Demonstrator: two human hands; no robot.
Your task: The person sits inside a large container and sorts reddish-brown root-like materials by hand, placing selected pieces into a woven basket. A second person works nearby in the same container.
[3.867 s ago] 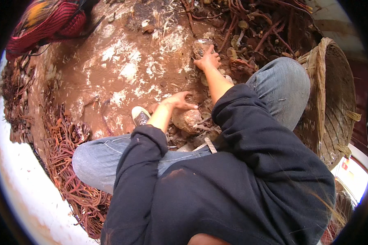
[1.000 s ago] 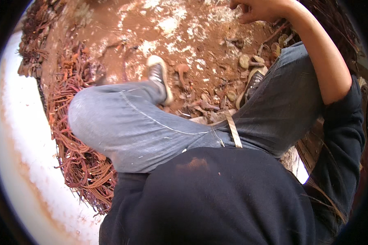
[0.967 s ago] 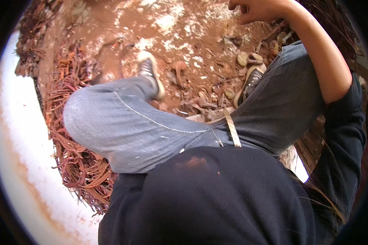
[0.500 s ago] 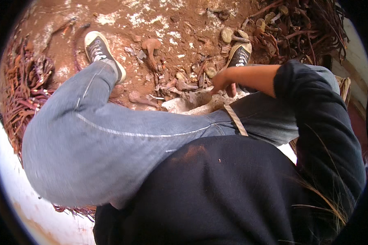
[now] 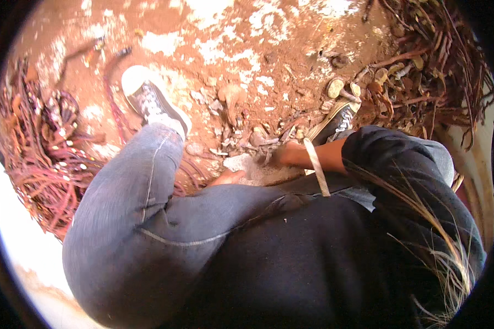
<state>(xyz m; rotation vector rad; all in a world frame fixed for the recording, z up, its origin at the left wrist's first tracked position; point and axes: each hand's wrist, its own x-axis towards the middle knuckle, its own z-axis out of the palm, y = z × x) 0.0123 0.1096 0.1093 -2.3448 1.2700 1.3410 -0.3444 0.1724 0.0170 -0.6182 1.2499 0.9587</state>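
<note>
between left fingers and right fingers lies a pale slab; spread, grip unclear.

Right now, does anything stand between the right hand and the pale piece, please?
Nothing visible: the right hand, blurred, is right at the pale piece; in view, the strap crosses only the forearm.

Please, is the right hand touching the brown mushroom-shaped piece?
Apart: the head view shows scattered scraps between the right hand and the brown mushroom-shaped piece.
</note>
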